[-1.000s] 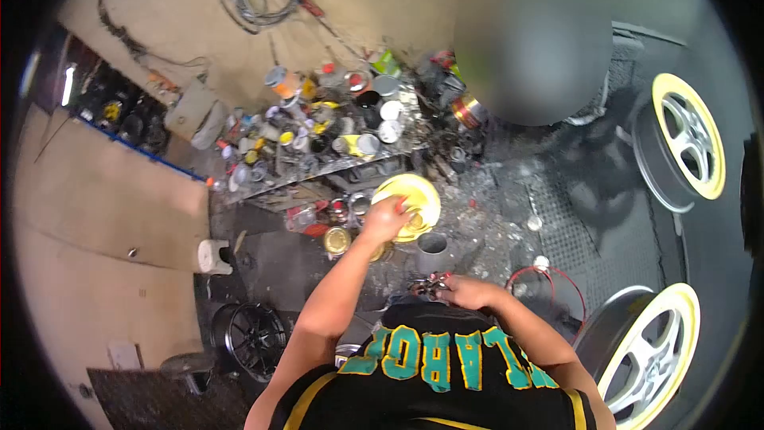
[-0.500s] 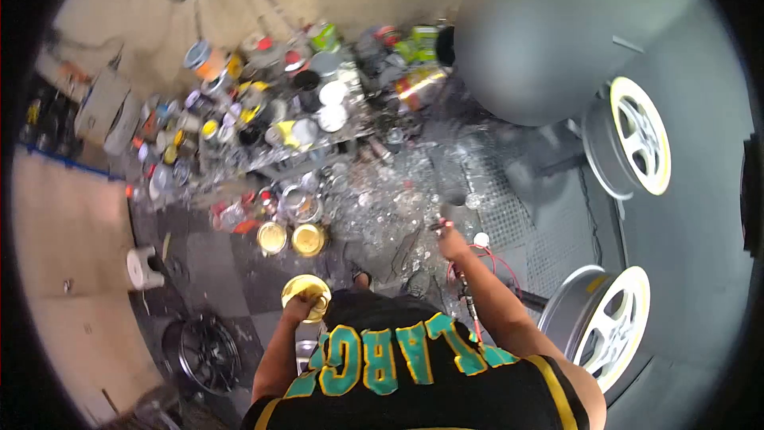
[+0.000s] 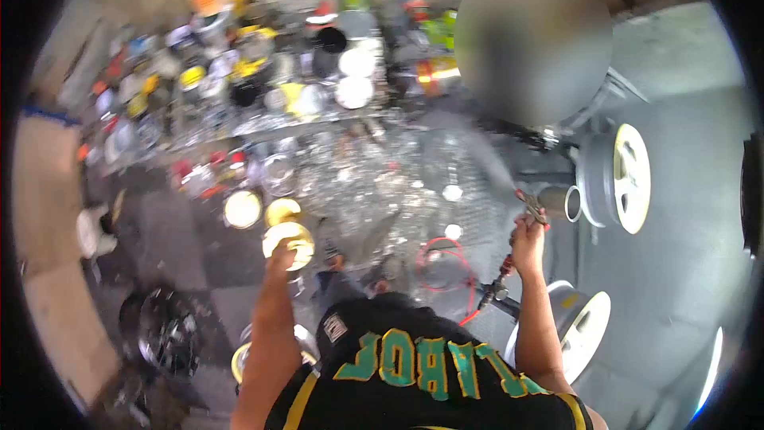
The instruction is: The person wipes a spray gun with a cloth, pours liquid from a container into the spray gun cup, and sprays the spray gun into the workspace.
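My right hand is wrapped round a spray gun, raised beside the upper wheel. A grey cylindrical cup shows at the gun's right. Pale mist streams from the gun up and to the left. From below the hand a red hose loops down. My left hand grips the near edge of a round gold-coloured tin; its fingers are partly blurred. Just beyond it stand two more gold-topped tins, one further left and one partly covered.
Two wheels with pale faces, an upper one and a lower one, are mounted at the right. A bench crowded with paint cans spans the upper left. A black wheel and a white stool are at the left.
My right hand has moved right and the spray gun now sprays mist. My left hand has moved forward with the gold-coloured tin. The whole view has shifted.
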Action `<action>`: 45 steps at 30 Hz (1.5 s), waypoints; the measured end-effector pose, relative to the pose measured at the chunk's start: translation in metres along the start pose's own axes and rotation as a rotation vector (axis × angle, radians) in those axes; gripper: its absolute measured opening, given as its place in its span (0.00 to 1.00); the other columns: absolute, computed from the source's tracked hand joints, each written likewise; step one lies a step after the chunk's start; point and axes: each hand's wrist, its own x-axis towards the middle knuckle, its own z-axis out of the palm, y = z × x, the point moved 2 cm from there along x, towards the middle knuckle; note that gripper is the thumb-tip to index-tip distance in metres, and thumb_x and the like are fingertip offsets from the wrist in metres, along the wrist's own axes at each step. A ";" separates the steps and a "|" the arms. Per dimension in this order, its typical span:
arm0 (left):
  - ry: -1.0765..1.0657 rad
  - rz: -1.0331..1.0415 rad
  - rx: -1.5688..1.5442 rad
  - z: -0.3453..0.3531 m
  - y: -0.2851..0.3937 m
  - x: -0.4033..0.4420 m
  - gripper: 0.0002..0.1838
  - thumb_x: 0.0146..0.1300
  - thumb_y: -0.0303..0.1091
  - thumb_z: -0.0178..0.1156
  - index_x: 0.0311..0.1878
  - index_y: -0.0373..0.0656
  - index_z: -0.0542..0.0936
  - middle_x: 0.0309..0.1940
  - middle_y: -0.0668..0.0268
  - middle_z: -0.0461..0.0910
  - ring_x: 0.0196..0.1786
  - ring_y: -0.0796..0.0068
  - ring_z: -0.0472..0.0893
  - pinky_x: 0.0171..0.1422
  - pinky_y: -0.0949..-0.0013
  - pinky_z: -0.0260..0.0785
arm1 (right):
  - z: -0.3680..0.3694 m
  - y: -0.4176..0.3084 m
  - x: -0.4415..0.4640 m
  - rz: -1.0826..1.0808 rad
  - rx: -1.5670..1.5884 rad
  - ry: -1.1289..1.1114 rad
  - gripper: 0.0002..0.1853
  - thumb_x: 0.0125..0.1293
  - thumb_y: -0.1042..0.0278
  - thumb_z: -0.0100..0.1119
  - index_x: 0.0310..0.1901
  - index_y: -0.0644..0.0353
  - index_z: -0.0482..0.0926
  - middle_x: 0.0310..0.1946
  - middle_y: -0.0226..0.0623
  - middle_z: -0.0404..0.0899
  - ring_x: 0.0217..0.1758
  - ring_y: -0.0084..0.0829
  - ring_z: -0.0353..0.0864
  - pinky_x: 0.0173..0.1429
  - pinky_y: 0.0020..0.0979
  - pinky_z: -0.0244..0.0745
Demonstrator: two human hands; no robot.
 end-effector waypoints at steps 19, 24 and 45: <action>0.487 0.055 0.153 -0.090 0.116 0.017 0.20 0.56 0.34 0.66 0.53 0.49 0.81 0.49 0.54 0.82 0.52 0.50 0.80 0.55 0.54 0.73 | -0.050 -0.094 0.022 0.045 -0.157 0.143 0.06 0.69 0.77 0.44 0.43 0.65 0.72 0.30 0.34 0.73 0.27 0.22 0.70 0.33 0.27 0.67; 0.382 0.118 0.063 -0.070 0.145 -0.008 0.12 0.57 0.32 0.62 0.44 0.43 0.81 0.36 0.51 0.83 0.42 0.48 0.82 0.46 0.55 0.74 | -0.060 -0.056 0.040 -0.124 -0.383 0.189 0.06 0.69 0.75 0.46 0.41 0.66 0.73 0.30 0.38 0.74 0.28 0.26 0.73 0.33 0.31 0.68; -0.270 -0.430 -0.704 0.096 0.516 0.022 0.17 0.68 0.49 0.56 0.33 0.44 0.81 0.29 0.62 0.86 0.25 0.67 0.84 0.28 0.60 0.71 | 0.127 0.051 0.140 -0.353 -0.542 -1.013 0.26 0.65 0.68 0.44 0.61 0.78 0.65 0.51 0.72 0.74 0.56 0.62 0.76 0.61 0.51 0.71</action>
